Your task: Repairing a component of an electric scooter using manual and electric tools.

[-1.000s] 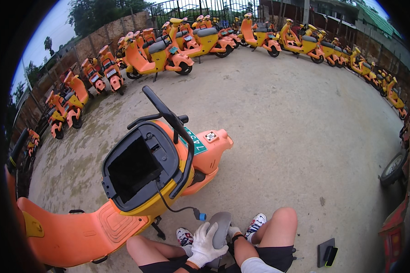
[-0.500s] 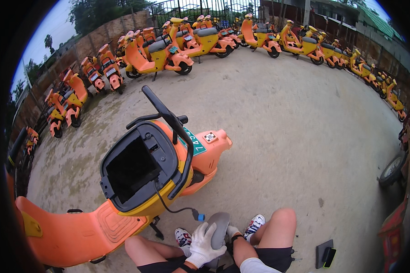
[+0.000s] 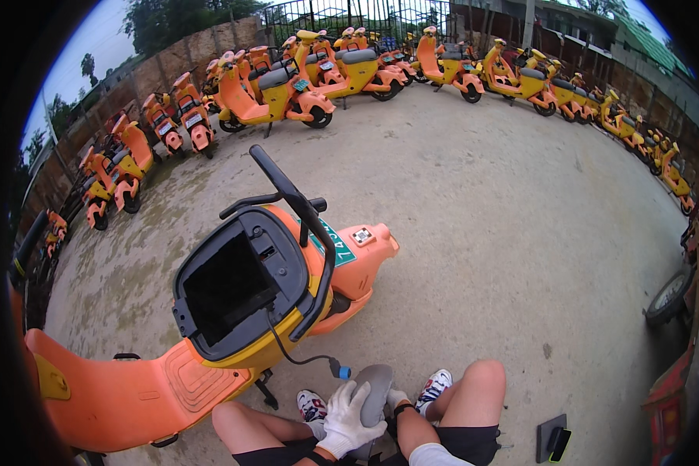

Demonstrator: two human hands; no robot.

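Between my knees I hold a grey scooter seat (image 3: 377, 386), tilted up on end. My left hand (image 3: 349, 422), in a white work glove, is pressed over its near left side with the thumb and fingers spread around it. My gloved right hand (image 3: 396, 398) grips the right edge; its fingers are partly hidden behind the seat. Just left of the seat's top hangs a black cable (image 3: 293, 357) with a blue-ended connector (image 3: 344, 373). It comes from the uncovered compartment (image 3: 227, 289) of an orange and yellow scooter (image 3: 182, 380), which has no seat on top.
A dark flat object with a phone-like device (image 3: 558, 444) lies on the concrete ground (image 3: 505, 233) to my right. A red vehicle with a wheel (image 3: 670, 297) borders the right side. Several parked scooters (image 3: 272, 93) line the brick wall and the metal fence (image 3: 357, 17).
The view has shifted slightly, so the scene sits a little lower and further right. Both hands keep the same hold on the seat.
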